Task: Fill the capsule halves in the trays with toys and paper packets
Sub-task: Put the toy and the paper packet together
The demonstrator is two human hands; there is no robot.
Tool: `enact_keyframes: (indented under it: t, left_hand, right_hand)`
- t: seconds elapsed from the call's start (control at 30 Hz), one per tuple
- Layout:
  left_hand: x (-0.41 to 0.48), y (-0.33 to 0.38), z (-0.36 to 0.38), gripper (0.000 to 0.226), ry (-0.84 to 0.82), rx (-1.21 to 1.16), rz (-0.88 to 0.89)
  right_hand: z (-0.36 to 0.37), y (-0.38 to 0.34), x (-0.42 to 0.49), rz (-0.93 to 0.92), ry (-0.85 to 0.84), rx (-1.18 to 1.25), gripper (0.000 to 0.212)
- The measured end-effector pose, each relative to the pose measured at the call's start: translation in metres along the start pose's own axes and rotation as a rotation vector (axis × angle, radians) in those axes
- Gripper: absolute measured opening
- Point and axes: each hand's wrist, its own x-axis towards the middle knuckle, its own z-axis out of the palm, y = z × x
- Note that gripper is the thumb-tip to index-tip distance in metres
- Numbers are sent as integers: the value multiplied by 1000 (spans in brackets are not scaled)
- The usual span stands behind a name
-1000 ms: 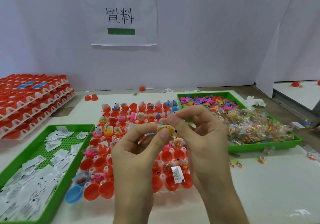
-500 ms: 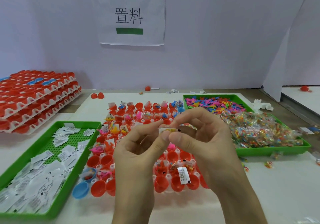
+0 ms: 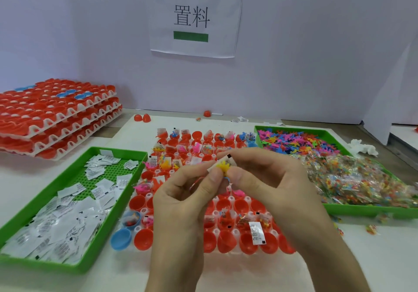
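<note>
Fingers of left hand (image 3: 181, 203) and right hand (image 3: 273, 192) pinch one yellow toy (image 3: 222, 166), seemingly one paper packet (image 3: 226, 157), screening one capsule tray (image 3: 236, 232) between two green trays (image 3: 108, 225).

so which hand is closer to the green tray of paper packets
Left. The left hand is over the capsule tray, just right of the packet tray; the right hand is further right, beyond it. Both pinch a yellow toy.
</note>
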Motion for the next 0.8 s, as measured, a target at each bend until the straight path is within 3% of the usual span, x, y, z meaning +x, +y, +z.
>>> enact_keyframes:
  t: [0.1,0.2,0.27,0.53,0.67,0.8]
  left_hand:
    - [1,2,-6,30,37,44,22]
    - [2,4,-10,35,79,129,66]
    - [1,7,-10,31,91,149,86]
    - [2,11,-12,15,214,258,181]
    - [2,5,-16,31,372,224,176]
    - [3,8,-18,42,432,250,226]
  right_hand:
    - [1,-5,9,3,-86,-100,18]
    - [-2,-10,21,11,-202,-209,28]
    - [-3,-12,28,23,-270,-238,23]
    - [7,-13,52,-110,-366,-379,11]
    - [3,8,113,-81,-211,-521,8]
    - [2,48,182,-106,-102,-843,7]
